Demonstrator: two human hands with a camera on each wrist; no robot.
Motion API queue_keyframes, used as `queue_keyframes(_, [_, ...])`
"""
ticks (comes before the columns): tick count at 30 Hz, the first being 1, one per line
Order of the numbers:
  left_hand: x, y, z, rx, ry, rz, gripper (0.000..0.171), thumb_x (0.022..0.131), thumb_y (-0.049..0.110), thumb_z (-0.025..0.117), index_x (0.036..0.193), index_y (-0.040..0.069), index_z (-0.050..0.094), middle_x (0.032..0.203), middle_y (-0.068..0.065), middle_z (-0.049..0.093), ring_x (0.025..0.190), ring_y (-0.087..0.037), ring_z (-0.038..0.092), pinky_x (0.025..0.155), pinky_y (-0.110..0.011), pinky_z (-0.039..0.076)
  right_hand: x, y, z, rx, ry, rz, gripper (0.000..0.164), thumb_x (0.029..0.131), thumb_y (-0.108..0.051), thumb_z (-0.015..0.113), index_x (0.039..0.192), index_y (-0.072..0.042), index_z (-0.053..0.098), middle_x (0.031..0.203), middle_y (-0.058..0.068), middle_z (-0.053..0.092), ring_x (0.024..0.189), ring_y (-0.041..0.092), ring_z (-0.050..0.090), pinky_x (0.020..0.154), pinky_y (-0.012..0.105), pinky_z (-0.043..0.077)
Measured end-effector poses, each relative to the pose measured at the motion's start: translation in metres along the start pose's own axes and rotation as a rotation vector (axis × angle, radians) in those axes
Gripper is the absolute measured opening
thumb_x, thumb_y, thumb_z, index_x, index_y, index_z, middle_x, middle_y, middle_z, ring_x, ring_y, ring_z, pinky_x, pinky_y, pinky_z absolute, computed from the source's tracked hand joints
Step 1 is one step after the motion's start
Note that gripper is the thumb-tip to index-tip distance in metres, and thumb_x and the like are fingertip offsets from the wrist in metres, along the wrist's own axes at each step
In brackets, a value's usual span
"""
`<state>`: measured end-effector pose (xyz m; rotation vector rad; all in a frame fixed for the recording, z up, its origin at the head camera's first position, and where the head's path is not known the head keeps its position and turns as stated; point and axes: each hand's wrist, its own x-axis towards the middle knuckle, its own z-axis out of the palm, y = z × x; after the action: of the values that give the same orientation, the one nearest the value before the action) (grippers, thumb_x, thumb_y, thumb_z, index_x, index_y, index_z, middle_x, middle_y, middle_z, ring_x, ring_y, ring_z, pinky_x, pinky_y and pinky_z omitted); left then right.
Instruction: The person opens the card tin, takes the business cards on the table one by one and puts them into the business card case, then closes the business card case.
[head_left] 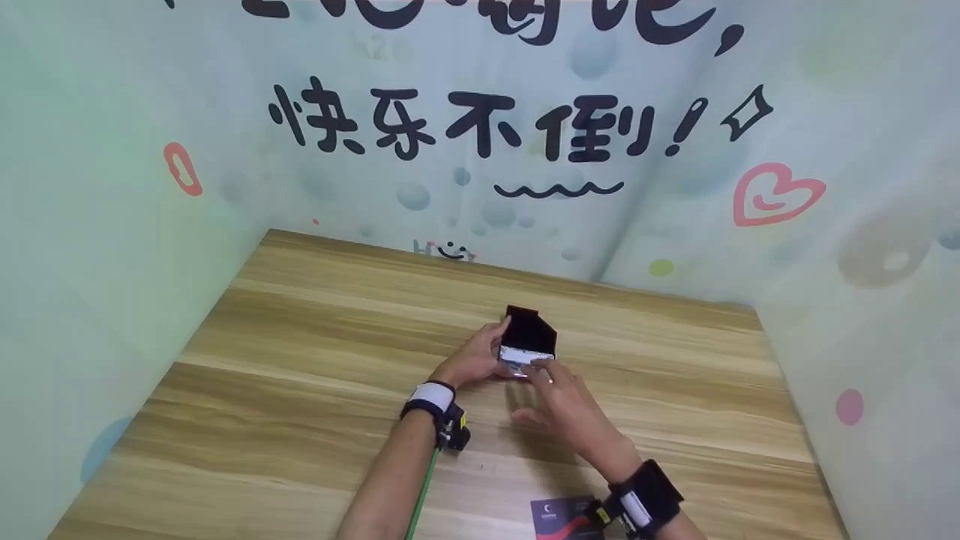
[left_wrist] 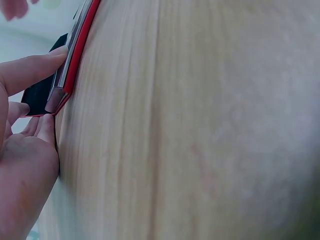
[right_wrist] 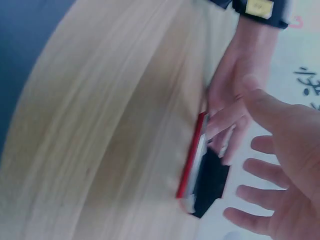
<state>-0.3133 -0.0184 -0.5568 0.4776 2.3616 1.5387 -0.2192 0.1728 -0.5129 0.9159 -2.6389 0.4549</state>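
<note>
A small card case [head_left: 529, 334], red outside and black inside, stands with its flap raised near the middle of the table. Its silver inner frame and a white strip inside show at the front. My left hand [head_left: 474, 358] holds it from the left. In the left wrist view the thumb [left_wrist: 35, 70] presses on the silver frame and other fingers are at the red underside and black flap. My right hand [head_left: 574, 412] is over the front right of the case. In the right wrist view its fingers [right_wrist: 262, 197] are spread, with nothing between them.
A dark card with a red wave [head_left: 551, 517] lies on the wooden table [head_left: 285, 360] near the front, partly hidden by the right wrist camera [head_left: 604, 516]. Printed fabric walls [head_left: 465, 202] close in the back and both sides.
</note>
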Motion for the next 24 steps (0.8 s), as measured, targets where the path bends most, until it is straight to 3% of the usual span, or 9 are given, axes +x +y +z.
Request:
queue_keyframes(6, [-0.001,0.001,0.000,0.010,0.006,0.005,0.100,0.077,0.004,0.078,0.159,0.011,0.021,0.163,-0.021,0.027,0.150,-0.034,0.031,0.125,-0.042,0.027,-0.014,-0.017,-0.012,-0.035,-0.039,-0.018,0.074,0.068,-0.039,0.087,0.129,-0.005,0.064,0.122,0.015,0.063,0.110,0.033,0.064,0.087,0.047,0.056])
queue_keyframes(15, [0.000,-0.001,0.001,-0.008,-0.003,-0.019,0.101,0.077,0.002,0.078,0.160,0.014,0.021,0.164,-0.020,0.025,0.147,-0.034,0.036,0.124,-0.039,0.031,-0.039,-0.036,-0.020,-0.088,-0.017,-0.056,0.069,0.068,-0.032,0.089,0.127,-0.006,0.064,0.121,0.012,0.062,0.107,0.028,0.065,0.076,0.041,0.056])
queue_keyframes(19, [0.000,-0.001,0.001,-0.031,-0.003,-0.027,0.101,0.077,0.001,0.077,0.160,0.014,0.021,0.165,-0.019,0.023,0.148,-0.034,0.035,0.124,-0.040,0.030,-0.054,-0.039,-0.023,-0.075,-0.037,-0.054,0.071,0.067,-0.030,0.089,0.128,-0.005,0.063,0.123,0.014,0.062,0.110,0.028,0.065,0.078,0.043,0.057])
queue_keyframes(24, [0.001,0.000,0.001,-0.054,-0.004,-0.023,0.101,0.077,-0.001,0.077,0.160,0.013,0.020,0.165,-0.020,0.022,0.149,-0.035,0.033,0.125,-0.040,0.028,-0.071,-0.042,-0.029,-0.053,-0.125,-0.015,0.077,0.063,-0.035,0.089,0.130,-0.008,0.061,0.127,0.015,0.060,0.113,0.028,0.064,0.083,0.048,0.057])
